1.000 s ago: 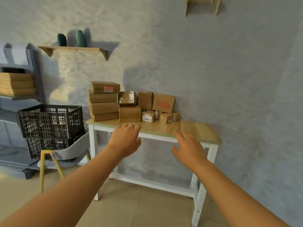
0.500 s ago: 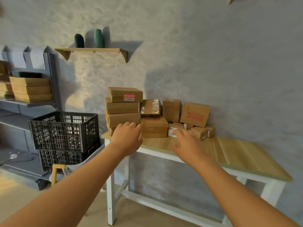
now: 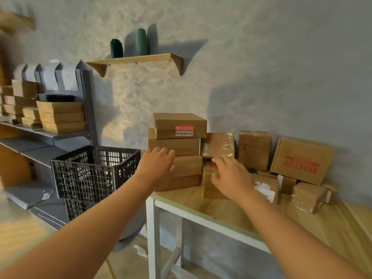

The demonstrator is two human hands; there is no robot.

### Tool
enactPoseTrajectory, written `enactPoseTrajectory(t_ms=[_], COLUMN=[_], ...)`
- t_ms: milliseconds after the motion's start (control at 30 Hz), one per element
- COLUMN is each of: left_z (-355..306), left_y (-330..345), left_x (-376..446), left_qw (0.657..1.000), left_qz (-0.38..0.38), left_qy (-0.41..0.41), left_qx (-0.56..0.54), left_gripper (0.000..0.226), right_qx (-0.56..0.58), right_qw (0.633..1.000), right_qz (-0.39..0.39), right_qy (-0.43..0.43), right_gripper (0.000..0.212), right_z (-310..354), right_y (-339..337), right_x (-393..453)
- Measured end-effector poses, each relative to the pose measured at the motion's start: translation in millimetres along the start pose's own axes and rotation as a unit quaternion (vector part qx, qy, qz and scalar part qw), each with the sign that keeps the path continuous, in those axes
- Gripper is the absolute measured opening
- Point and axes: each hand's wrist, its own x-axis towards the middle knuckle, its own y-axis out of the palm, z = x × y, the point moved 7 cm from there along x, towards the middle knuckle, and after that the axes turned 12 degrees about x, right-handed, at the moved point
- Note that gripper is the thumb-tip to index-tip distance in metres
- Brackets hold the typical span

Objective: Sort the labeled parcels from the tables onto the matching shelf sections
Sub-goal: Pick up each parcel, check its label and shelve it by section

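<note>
**Reaching with both hands to the parcels on the tabletop**

Stretching forward, the left hand (image 3: pixel 156 168) is loosely spread, with its fingers against the front of the stack of flat parcels (image 3: pixel 177 150) at the left end of the tabletop (image 3: pixel 221 210). It holds nothing. The right hand (image 3: pixel 231 178) is also spread and lies on a small brown parcel (image 3: pixel 209 182), which stands just beside the stack on its right; whether the fingers really grip it, I cannot tell.

The stack has four flat boxes. The top parcel (image 3: pixel 179 125) carries a red and white label on its front. A parcel wrapped in clear tape (image 3: pixel 218 144) sits above the small brown parcel. More to the right, a tall box (image 3: pixel 253 150) and a box with red print (image 3: pixel 302 160) lean against the wall, and several small parcels (image 3: pixel 308 196) lie in front of them.

Left of the tabletop stands a black plastic crate (image 3: pixel 90 170) on top of another crate. Behind it is a grey shelf unit (image 3: pixel 60 135), and flat parcels (image 3: pixel 60 117) are piled on its upper level. On the wall above hangs a small wooden shelf (image 3: pixel 136 59) with two dark green vases (image 3: pixel 128 46).
</note>
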Motion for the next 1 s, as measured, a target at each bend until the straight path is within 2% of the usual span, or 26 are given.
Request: enactPoseTrajectory(t_ms=[267,433,500,600,667,733,800,900,1000], left_z=[70,118,135,148,152,152,148,139,134], left_y=[69,104,123,153,171,186,195,206,217], left_x=[73,129,153,193,216,232,245,255,261], left_qw=[0.996,0.966,0.937,0.88,0.82,0.741,0.687,0.647,0.634], left_qz=[-0.008,-0.057,-0.047,0.016,0.077,0.128,0.163,0.205,0.229], left_qy=[-0.073,-0.17,-0.215,-0.237,-0.245,-0.25,-0.239,-0.224,-0.228], left_qx=[-0.045,-0.185,-0.269,-0.411,-0.511,-0.61,-0.667,-0.7,-0.702], left_gripper=[0.042,0.045,0.051,0.061,0.07,0.08,0.078,0.072,0.072], right_qx=[0.057,0.124,0.139,0.162,0.179,0.205,0.239,0.292,0.346], right_qw=[0.998,0.987,0.979,0.96,0.947,0.93,0.914,0.886,0.858], right_qz=[0.005,-0.066,-0.112,-0.173,-0.202,-0.222,-0.222,-0.197,-0.174], right_qy=[0.024,0.077,0.102,0.147,0.176,0.209,0.243,0.302,0.339], right_gripper=[0.048,0.041,0.039,0.042,0.05,0.059,0.067,0.075,0.071], right_z=[-13,-29,-35,-44,-47,-51,-54,-63,-70], right_y=[55,71,71,71,72,75,79,91,107], right_x=[106,160,179,209,229,246,260,275,281])
